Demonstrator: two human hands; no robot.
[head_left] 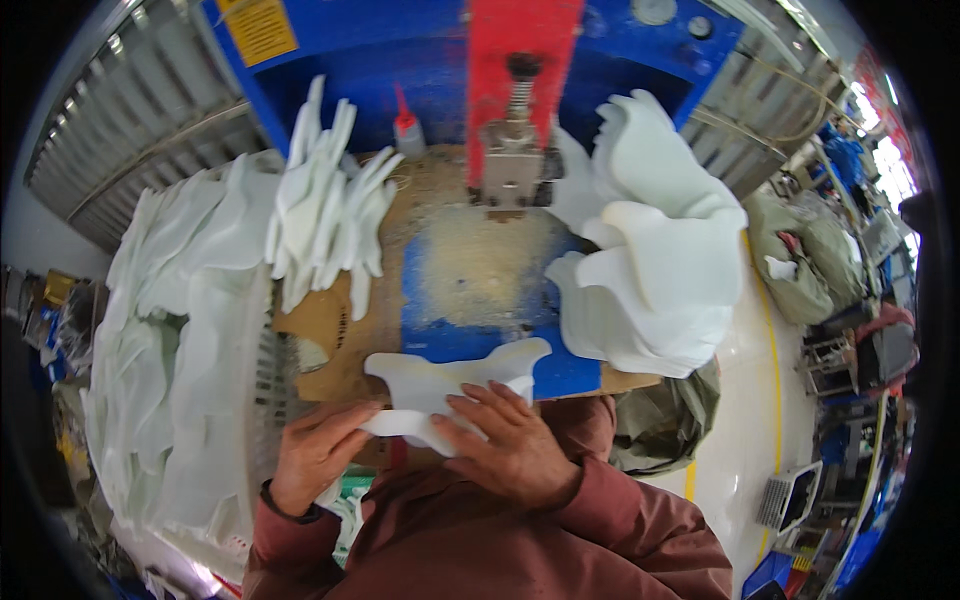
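Close to my body, my left hand (322, 450) is closed, pinching the left end of a white curved foam-like piece (405, 424) between thumb and fingers. My right hand (515, 447) holds the same piece from the right, its fingers bent over it. Just beyond lies a wider white wavy-edged piece (420, 376) at the near edge of the blue work surface (425, 340), partly covered by my right fingers. What my right thumb does under the piece is hidden.
A red press arm (520, 40) with a metal head (513, 165) stands over the dusty board. White pieces are stacked at the right (680, 270). Narrow white strips (325, 210) and a red-tipped bottle (408, 130) lie at the left. A crate (265, 370) full of white pieces stands farther left.
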